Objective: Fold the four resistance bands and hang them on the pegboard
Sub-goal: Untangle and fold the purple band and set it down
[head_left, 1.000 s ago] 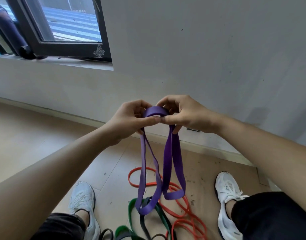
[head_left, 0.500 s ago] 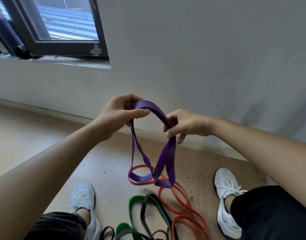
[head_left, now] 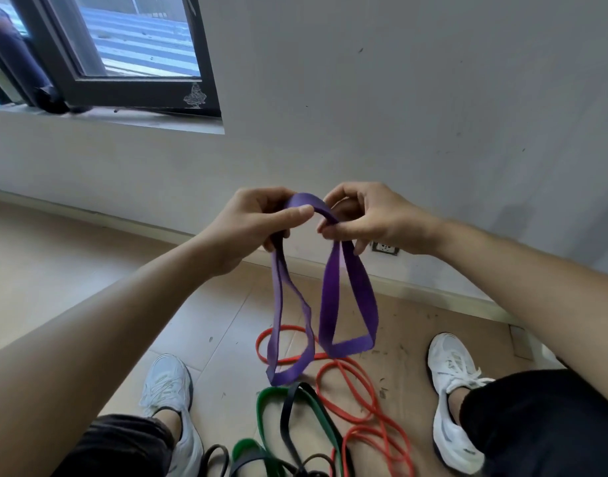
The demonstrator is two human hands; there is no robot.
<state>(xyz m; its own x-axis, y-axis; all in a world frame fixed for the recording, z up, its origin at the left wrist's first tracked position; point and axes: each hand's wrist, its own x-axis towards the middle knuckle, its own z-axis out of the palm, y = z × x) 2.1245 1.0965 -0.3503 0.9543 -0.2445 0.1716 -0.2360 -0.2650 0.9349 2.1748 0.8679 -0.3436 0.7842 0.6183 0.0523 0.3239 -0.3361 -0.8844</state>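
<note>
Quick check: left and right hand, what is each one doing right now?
Left hand: closed, fingers pinching the purple band at its top fold.
Right hand: closed, also pinching the purple band.

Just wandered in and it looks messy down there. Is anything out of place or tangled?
Yes. The red band, green band and black band lie in a loose, overlapping tangle on the floor between the person's shoes, none folded. The purple band, gripped by the left hand and right hand, hangs in two uneven loops.
</note>
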